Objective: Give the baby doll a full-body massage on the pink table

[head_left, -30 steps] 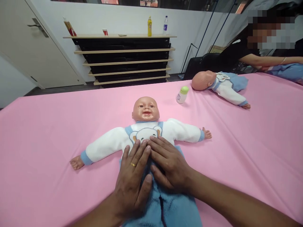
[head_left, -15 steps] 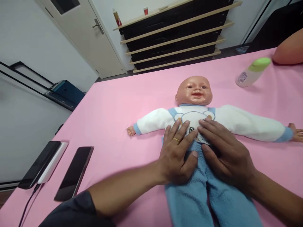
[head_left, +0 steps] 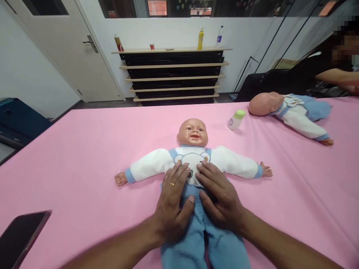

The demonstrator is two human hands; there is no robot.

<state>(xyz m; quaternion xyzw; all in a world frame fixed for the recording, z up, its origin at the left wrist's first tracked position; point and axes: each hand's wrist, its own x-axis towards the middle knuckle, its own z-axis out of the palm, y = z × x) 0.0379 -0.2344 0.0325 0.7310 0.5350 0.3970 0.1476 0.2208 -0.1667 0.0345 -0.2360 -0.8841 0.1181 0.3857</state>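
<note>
A baby doll (head_left: 193, 133) lies on its back on the pink-covered table (head_left: 92, 157), arms stretched out to both sides. It wears a white top with blue cuffs and a bear design, and blue fuzzy trousers (head_left: 190, 244). Flat on the left side of its belly rests my left hand (head_left: 174, 203), with a gold ring on one finger. My right hand (head_left: 221, 196) lies flat on the other side of the belly. Both hands have fingers stretched out and grasp nothing. Part of the doll's torso is hidden beneath them.
A white bottle with a green cap (head_left: 236, 119) stands beyond the doll. Farther right lies a second doll (head_left: 297, 112), with a person (head_left: 331, 67) behind it. A phone (head_left: 24, 237) lies at the near left. A shelf unit (head_left: 174, 71) stands against the wall.
The camera view has turned right and up, bringing the second doll and the person into sight. Both hands stay flat on the doll's belly in nearly the same place.
</note>
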